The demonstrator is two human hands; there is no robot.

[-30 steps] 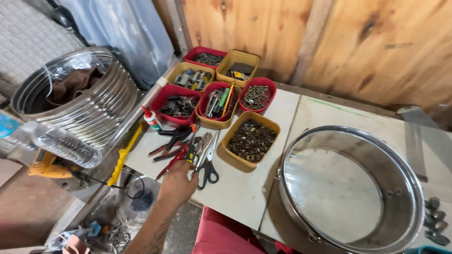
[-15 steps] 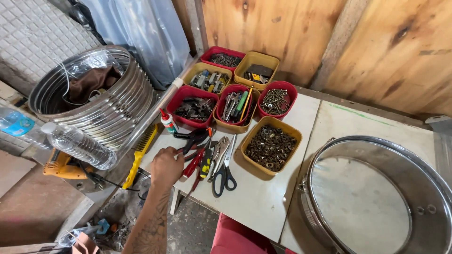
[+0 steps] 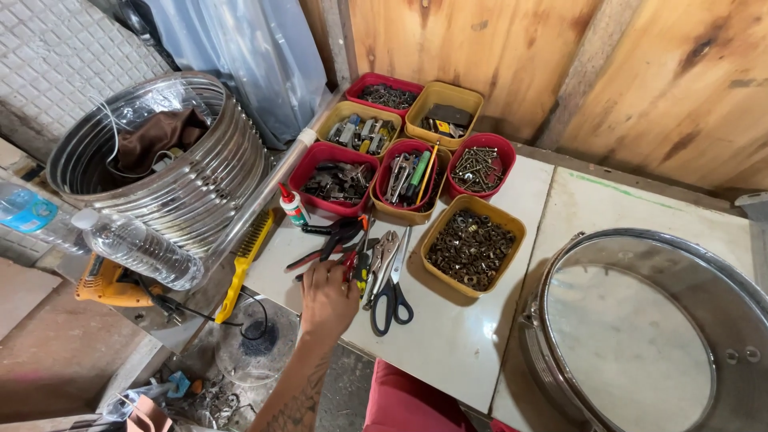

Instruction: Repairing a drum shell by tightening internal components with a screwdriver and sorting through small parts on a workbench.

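Note:
My left hand (image 3: 326,298) reaches up from the lower edge onto a pile of hand tools on the white table (image 3: 460,352). Its bent fingertips lie on the red, black and yellow handles of a tool (image 3: 355,270); whether they grip it is unclear. Red-handled pliers (image 3: 324,242) lie just beyond the hand, silver locking pliers (image 3: 382,254) to its right. Black-handled scissors (image 3: 392,302) sit right beside the knuckles. My right hand is out of view.
Red and yellow trays of screws, nuts and bits stand behind the tools, the nearest a yellow tray of nuts (image 3: 512,228). A glue bottle (image 3: 293,206), yellow brush (image 3: 244,260), water bottle (image 3: 140,248), orange drill (image 3: 104,284), ribbed steel shell (image 3: 192,192) and a drum (image 3: 552,280) surround them.
The view has shifted so the trays and tools sit more central. My left hand has moved from the left edge of the tool pile onto the tool handles beside the scissors.

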